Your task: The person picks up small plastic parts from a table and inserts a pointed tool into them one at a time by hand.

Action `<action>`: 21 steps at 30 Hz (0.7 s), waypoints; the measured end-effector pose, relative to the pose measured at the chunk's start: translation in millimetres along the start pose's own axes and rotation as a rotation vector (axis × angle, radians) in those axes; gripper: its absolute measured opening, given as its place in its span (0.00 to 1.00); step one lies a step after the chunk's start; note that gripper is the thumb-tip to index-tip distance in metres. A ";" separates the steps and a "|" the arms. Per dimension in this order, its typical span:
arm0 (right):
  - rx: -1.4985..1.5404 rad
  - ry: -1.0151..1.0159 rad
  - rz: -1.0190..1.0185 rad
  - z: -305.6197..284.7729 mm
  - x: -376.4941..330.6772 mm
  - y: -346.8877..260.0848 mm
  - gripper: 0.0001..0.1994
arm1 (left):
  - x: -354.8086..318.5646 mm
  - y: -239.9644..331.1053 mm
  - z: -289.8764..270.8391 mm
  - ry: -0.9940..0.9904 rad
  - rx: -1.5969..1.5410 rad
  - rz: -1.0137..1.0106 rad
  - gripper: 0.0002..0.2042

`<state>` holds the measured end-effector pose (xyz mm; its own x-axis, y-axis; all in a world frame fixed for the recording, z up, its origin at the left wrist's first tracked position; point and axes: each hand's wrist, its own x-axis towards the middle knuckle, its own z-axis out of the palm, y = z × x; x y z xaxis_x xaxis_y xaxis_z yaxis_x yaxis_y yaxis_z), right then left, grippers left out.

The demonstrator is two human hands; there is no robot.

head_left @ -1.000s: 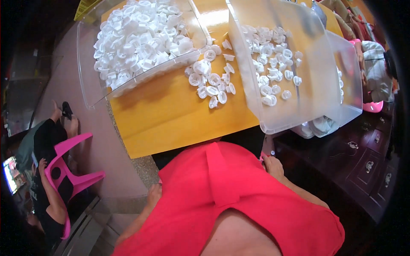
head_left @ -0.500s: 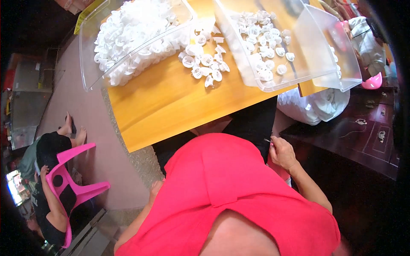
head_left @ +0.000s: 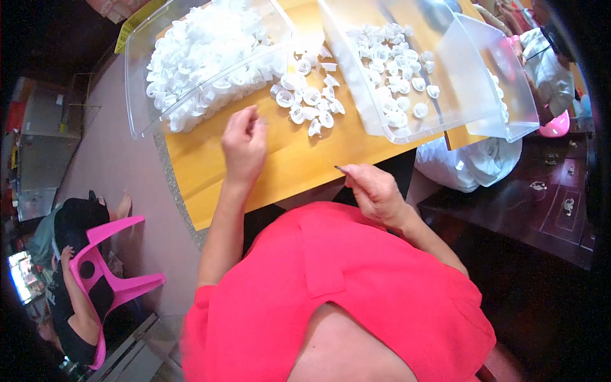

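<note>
Right hand (head_left: 375, 191) fingers pinch a thin dark pin (head_left: 340, 169) at the table (head_left: 280, 165) edge. Left hand (head_left: 244, 143) hovers, fingers loosely curled and empty, just short of the loose white caps (head_left: 309, 105), which lie between two clear bins (head_left: 407, 70).

Left hand (head_left: 244, 143) raised over yellow table (head_left: 280, 165), right hand (head_left: 375, 191) pinching thin dark tool (head_left: 340, 170), loose white caps (head_left: 309, 105) between clear bins (head_left: 137, 95)

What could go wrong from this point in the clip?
The loose white caps lie between the two clear bins, some near the table edge; a sweep of the left hand might knock them off. The right hand pinches a thin dark tool pointing towards the left hand, so a poke seems possible.
</note>
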<state>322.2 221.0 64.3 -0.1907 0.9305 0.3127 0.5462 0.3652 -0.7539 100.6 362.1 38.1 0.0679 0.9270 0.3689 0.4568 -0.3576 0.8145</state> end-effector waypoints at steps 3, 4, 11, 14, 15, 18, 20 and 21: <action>0.159 0.018 0.060 23.0 22.3 -9.2 0.11 | 15.1 -14.9 29.1 -0.080 -0.032 -0.041 0.10; 0.160 0.010 0.038 30.3 28.9 -8.7 0.10 | 18.2 -17.6 35.3 -0.081 -0.037 -0.042 0.10; -0.089 -0.184 0.021 45.0 71.0 16.1 0.05 | 29.0 -28.4 47.0 -0.082 -0.032 -0.170 0.07; -0.188 -0.165 0.067 42.5 88.8 33.3 0.05 | 36.9 -28.2 39.5 -0.119 0.000 -0.200 0.05; -0.225 -0.148 0.083 41.6 92.6 41.2 0.09 | 36.3 -28.3 35.7 -0.118 -0.045 -0.238 0.05; -0.233 -0.010 0.087 34.6 104.2 50.9 0.09 | 31.3 -33.5 16.3 -0.106 -0.289 -0.428 0.03; -0.177 -0.002 0.123 31.1 102.2 43.6 0.10 | 23.8 -27.5 -2.4 -0.119 -0.514 -0.604 0.03; -0.108 -0.004 0.132 30.7 99.1 38.5 0.10 | 15.7 -25.6 -9.7 -0.108 -0.509 -0.621 0.03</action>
<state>299.3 328.0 48.6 -0.1141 0.9704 0.2128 0.6514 0.2348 -0.7215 81.4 384.7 27.4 0.0317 0.9698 -0.2418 -0.0186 0.2425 0.9700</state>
